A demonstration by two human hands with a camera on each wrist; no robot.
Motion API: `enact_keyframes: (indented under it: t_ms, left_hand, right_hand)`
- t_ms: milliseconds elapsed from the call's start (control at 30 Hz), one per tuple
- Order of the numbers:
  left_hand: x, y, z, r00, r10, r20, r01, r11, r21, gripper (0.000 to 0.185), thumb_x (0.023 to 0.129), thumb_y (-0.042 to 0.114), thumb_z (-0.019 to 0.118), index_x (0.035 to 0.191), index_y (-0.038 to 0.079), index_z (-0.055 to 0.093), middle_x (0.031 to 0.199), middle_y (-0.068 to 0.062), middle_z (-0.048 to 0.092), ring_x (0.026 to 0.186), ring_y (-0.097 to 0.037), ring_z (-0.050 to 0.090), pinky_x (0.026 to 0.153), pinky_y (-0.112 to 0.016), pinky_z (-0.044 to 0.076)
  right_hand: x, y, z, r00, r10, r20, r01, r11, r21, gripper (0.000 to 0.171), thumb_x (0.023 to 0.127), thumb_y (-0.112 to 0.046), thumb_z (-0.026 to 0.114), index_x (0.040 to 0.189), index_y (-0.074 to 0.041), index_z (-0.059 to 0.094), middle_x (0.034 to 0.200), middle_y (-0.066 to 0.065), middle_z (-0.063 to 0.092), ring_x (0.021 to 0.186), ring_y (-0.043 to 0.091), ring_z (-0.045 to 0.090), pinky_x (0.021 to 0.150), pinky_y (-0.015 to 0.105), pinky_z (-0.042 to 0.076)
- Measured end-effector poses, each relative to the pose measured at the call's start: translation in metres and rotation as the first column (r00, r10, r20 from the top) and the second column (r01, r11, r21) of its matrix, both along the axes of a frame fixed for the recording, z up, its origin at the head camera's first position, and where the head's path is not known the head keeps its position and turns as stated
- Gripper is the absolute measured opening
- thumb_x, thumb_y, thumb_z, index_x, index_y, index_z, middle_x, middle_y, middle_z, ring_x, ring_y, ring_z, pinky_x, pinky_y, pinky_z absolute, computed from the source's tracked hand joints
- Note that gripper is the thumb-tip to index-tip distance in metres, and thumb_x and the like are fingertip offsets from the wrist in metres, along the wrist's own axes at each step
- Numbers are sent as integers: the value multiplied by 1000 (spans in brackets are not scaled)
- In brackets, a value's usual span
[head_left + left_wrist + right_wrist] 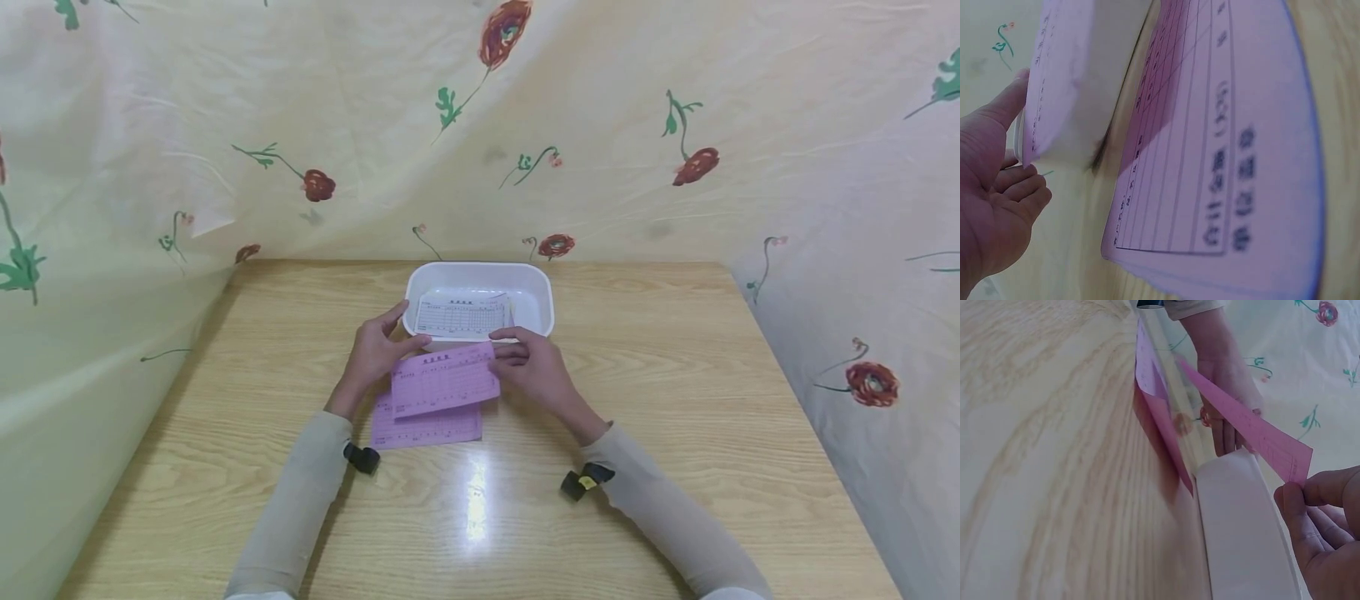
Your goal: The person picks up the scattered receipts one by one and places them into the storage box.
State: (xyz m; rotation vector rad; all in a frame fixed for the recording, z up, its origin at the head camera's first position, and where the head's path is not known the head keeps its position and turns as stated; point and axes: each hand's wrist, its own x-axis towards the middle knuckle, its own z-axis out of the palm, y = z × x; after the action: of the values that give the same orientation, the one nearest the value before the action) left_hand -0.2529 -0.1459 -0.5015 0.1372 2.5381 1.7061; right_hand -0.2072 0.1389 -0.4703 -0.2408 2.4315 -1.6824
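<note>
A pink printed form slip (pixel 444 385) hangs tilted in front of the white plastic tub (pixel 538 296). My right hand (pixel 538 364) pinches its right end between thumb and fingers; the right wrist view shows this grip on the slip's corner. My left hand (pixel 373 346) holds the tub's front left corner, thumb near the front rim and fingers along the left side. Another pink slip (pixel 427 431) lies below the raised one, partly covered by it; its edge curls up from the table in the right wrist view. White printed slips (pixel 461 317) lie inside the tub.
The wood-grain table (pixel 675 350) extends on both sides of the tub. Behind and beside it hangs a pale flowered curtain (pixel 390 108), close to the tub's back. Black wrist straps (pixel 363 458) sit on both sleeves.
</note>
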Motion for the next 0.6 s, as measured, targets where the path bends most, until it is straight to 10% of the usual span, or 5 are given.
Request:
enact_keyframes:
  t_ms: [600]
  left_hand:
    - [-2,-1,-1,1000,-10,-8,10,1000,-4,95,79,44,87,155,9,42,162,-4,37,152,-27,30,125,-45,29]
  right_hand:
    - [-1,22,20,995,14,-96,-12,1000,17,31,89,0,76,119,-1,69,110,16,75,101,29,74,83,27,63]
